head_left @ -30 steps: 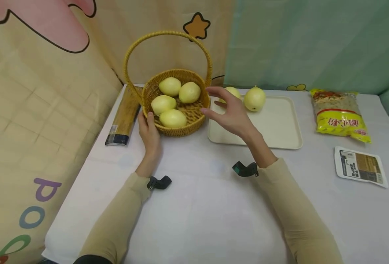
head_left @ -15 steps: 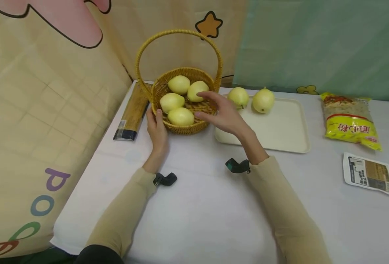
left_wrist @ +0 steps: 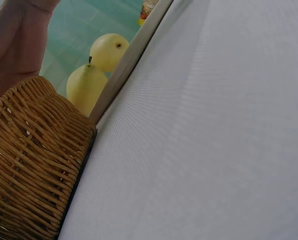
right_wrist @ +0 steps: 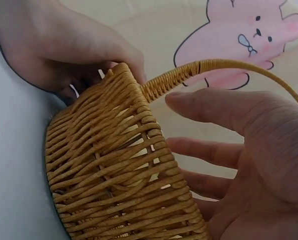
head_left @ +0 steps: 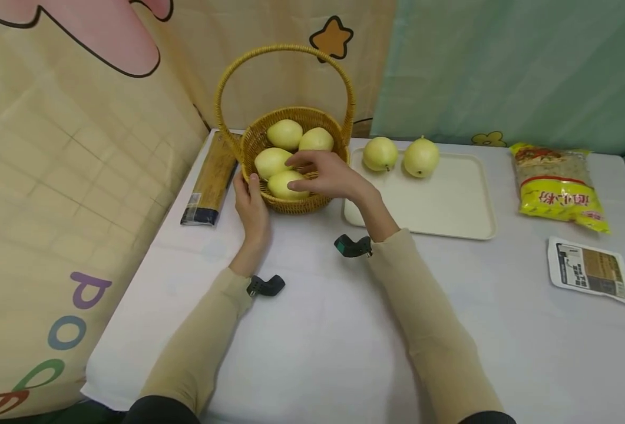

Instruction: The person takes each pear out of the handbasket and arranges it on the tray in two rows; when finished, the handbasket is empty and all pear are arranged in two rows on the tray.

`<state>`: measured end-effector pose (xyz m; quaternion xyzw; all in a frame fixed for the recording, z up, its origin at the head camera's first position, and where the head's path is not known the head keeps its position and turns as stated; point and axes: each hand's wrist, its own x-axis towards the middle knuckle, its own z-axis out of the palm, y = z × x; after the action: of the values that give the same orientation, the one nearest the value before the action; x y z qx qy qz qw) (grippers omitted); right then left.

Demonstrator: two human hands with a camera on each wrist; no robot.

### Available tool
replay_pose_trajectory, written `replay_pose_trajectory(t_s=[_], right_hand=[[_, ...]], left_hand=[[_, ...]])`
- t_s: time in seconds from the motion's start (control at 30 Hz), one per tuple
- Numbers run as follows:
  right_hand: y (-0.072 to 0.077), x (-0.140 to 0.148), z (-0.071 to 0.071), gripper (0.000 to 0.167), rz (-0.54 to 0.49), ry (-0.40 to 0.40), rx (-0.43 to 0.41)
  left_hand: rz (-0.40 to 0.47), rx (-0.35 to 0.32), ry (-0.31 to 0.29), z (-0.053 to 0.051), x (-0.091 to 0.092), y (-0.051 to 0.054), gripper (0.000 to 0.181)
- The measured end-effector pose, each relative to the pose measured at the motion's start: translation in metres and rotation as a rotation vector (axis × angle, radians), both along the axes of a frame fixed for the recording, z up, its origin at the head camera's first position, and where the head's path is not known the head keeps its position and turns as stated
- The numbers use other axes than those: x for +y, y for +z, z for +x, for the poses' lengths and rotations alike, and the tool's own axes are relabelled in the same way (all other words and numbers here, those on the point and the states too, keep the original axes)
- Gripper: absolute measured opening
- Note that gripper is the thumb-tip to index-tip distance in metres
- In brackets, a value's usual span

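Observation:
A wicker basket with a tall handle stands at the back left and holds several pale yellow-green pears. The left hand grips its near left side, thumb at the rim; in the right wrist view that hand curls round the basket wall. Over the basket's near part reaches the right hand, thumb and fingers spread above the front pear; whether they touch it cannot be told. In the right wrist view the right hand has its fingers apart beyond the rim.
Right of the basket lies a cream tray with two pears at its back left. A long brown packet lies left of the basket. Farther right are a yellow bag and a small flat packet.
The right hand has moved left from beside the tray's pears to over the pears in the basket. The left hand keeps its place on the basket, and the head view has shifted a little.

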<state>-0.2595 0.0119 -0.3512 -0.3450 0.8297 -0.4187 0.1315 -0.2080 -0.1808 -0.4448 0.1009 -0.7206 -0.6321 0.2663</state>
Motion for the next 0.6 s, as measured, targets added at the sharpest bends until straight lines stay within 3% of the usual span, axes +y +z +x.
replay_pose_trajectory(t_s=[0.2,0.6], right_hand=[[-0.002,-0.012,-0.004,0.055,0.158,-0.014,0.067],[-0.005,-0.022,-0.007,0.052,0.233,-0.085,0.095]], left_hand=[[-0.004,-0.011,0.003,0.000,-0.002,0.001,0.049],[-0.009,-0.019,0.014,-0.001,0.000,0.001,0.049]])
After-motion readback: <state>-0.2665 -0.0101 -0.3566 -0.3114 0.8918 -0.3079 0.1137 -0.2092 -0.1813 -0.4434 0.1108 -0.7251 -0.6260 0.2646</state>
